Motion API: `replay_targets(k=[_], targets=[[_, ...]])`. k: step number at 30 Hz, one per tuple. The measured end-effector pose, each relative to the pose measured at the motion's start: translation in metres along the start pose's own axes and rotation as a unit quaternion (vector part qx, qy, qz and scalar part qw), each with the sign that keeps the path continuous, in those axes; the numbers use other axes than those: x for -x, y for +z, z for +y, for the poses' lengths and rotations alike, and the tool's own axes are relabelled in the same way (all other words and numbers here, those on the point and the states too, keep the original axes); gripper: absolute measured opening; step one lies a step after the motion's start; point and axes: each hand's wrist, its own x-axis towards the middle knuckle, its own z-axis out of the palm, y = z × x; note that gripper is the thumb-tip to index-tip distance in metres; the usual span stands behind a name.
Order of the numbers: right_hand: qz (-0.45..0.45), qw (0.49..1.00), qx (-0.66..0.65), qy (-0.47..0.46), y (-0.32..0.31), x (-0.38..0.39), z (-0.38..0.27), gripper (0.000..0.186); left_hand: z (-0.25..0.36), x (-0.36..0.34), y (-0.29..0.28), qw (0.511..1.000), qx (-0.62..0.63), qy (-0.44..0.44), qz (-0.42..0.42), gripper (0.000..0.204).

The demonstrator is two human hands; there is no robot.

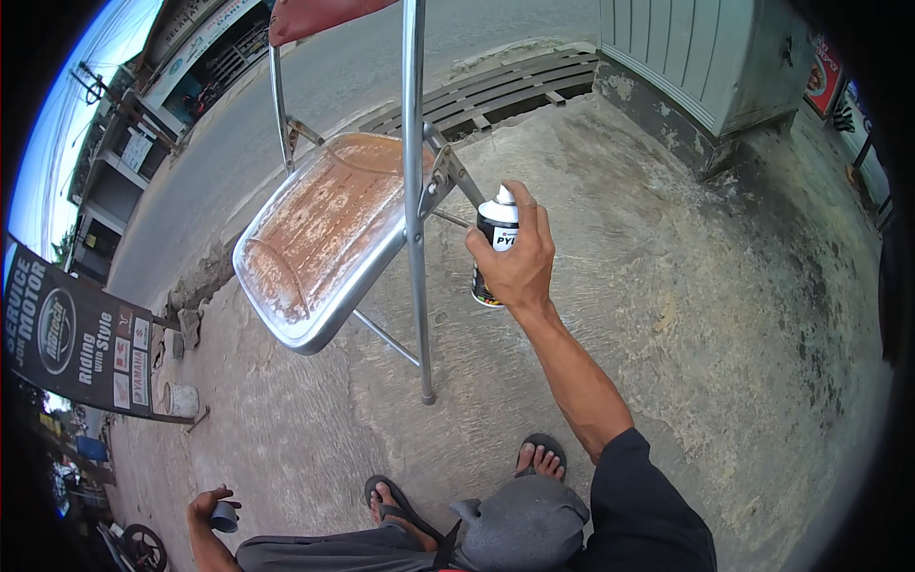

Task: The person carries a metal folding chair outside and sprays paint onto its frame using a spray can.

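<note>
My right hand (523, 250) is wrapped round a spray can (497, 229) with a black and white body, upright just right of a folding chair (417, 191). The index finger rests on its white nozzle; whether it presses down I cannot tell. The chair has a shiny metal frame and a worn brown seat (329, 219) with whitish patches and a silvery rim. At the lower left, away from the chair, my left hand (212, 503) is curled round a small grey cap (224, 517). The can touches neither seat nor frame, as far as I see.
Rough concrete floor (610, 362) surrounds the chair, and my sandalled feet stand in front of it. A slatted drain cover (519, 86) lies behind, beside the road. A pale metal cabinet (686, 57) is at the far right; a dark banner (76, 329) stands left.
</note>
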Motion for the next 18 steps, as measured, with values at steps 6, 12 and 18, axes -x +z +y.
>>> replay_targets(k=[6, 12, 18], targets=[[-0.122, 0.990, -0.055, -0.044, 0.001, 0.025, -0.016, 0.067, 0.007, -0.005, -0.009, 0.999, -0.005, 0.014, -0.037, 0.058], [-0.111, 0.985, -0.092, -0.096, -0.011, 0.031, -0.028, 0.068, 0.032, -0.020, -0.004, 0.986, -0.065, -0.022, -0.152, 0.059], [0.087, 0.983, -0.160, 0.014, -0.043, -0.009, -0.038, 0.069, 0.030, -0.037, -0.004, 0.986, -0.071, -0.015, -0.148, 0.056]])
